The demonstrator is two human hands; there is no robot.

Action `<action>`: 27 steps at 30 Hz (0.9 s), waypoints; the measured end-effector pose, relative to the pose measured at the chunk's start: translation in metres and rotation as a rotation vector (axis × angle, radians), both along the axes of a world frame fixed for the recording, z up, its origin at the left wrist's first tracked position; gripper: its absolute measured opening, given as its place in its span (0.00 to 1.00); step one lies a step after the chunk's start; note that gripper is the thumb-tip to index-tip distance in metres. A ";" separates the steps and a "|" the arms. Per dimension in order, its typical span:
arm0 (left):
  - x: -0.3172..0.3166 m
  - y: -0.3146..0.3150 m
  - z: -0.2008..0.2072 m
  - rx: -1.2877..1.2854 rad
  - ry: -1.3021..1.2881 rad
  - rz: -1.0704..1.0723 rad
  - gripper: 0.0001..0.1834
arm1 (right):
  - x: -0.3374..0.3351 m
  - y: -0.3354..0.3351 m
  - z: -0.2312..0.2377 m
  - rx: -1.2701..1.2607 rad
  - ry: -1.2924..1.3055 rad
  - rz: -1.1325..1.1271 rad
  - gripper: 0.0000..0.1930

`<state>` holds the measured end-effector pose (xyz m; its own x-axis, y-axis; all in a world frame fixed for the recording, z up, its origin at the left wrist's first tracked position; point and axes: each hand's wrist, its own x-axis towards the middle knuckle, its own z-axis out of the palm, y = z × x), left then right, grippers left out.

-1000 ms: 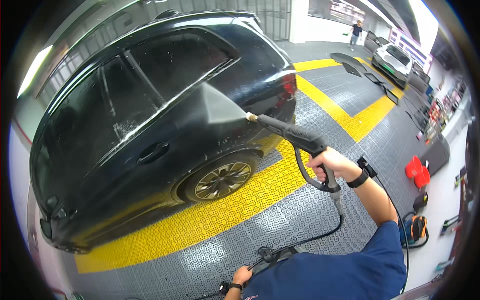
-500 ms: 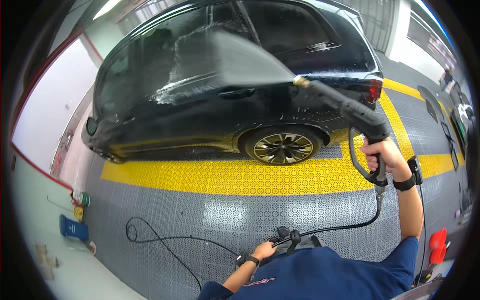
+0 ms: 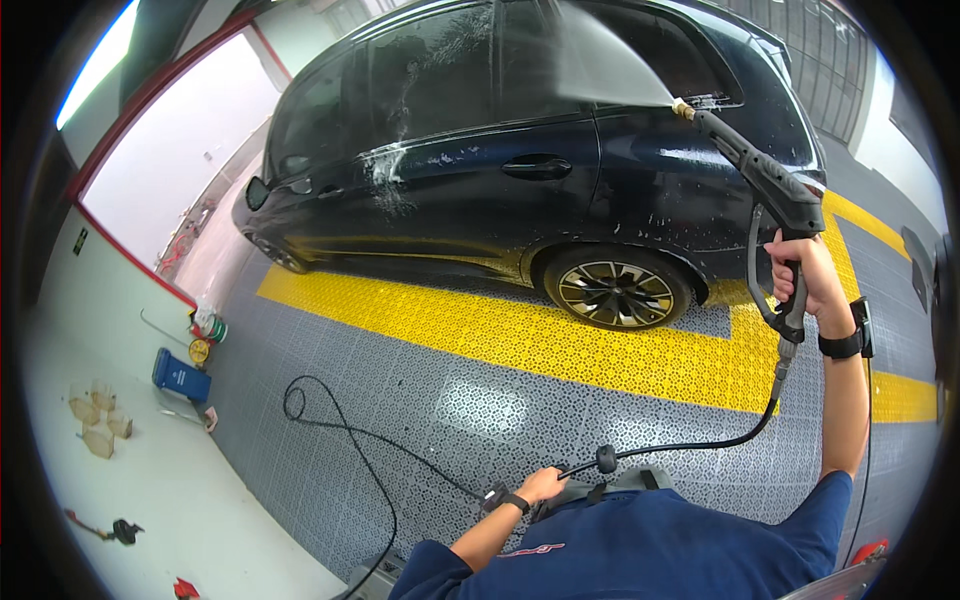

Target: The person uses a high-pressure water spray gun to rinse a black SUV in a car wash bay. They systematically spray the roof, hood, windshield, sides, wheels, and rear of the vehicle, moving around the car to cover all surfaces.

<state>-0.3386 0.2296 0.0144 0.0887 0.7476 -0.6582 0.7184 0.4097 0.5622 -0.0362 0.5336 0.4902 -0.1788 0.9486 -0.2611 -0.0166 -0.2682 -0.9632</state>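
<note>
Since the earlier frame, the view has turned toward the front of the dark car (image 3: pixel 520 170), and the spray now hits the rear side window instead of lower panels, so washing moves forward. The right hand (image 3: pixel 805 285) is closed around the pressure washer gun (image 3: pixel 770 190). The left hand (image 3: pixel 540 485) grips the black hose (image 3: pixel 700 445) low, above the grey floor (image 3: pixel 420 420).

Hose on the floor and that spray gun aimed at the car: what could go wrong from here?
1. The black hose loops loosely over the grey floor tiles; it may snag or trip.
2. The right hand alone holds the spray gun; the spray's kick could swing it off the dark car.
3. The left hand holds the hose low, so a tug may jerk the gun.
</note>
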 end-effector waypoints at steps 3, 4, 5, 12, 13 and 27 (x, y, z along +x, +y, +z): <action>0.020 0.022 0.007 0.033 0.032 0.053 0.20 | 0.018 0.016 0.000 0.007 -0.076 0.166 0.10; 0.031 0.028 0.009 0.049 0.020 0.067 0.19 | 0.024 0.020 -0.001 0.048 -0.116 0.221 0.10; 0.046 0.033 0.009 0.060 0.043 0.059 0.19 | 0.029 0.024 -0.001 0.006 -0.105 0.256 0.10; 0.146 0.028 0.001 0.100 0.072 0.230 0.21 | 0.044 0.047 -0.029 0.074 -0.172 0.319 0.10; 0.158 0.024 0.004 0.112 0.065 0.259 0.21 | 0.040 0.055 -0.035 0.065 -0.193 0.360 0.10; 0.231 -0.054 0.035 -0.019 0.076 0.534 0.21 | -0.017 0.097 -0.086 0.048 -0.182 0.697 0.11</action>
<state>-0.1072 0.1758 0.0495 -0.3489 0.6639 -0.6615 0.4463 0.7383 0.5056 -0.0530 0.6303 0.4039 -0.7039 0.6413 -0.3054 0.3052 -0.1153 -0.9453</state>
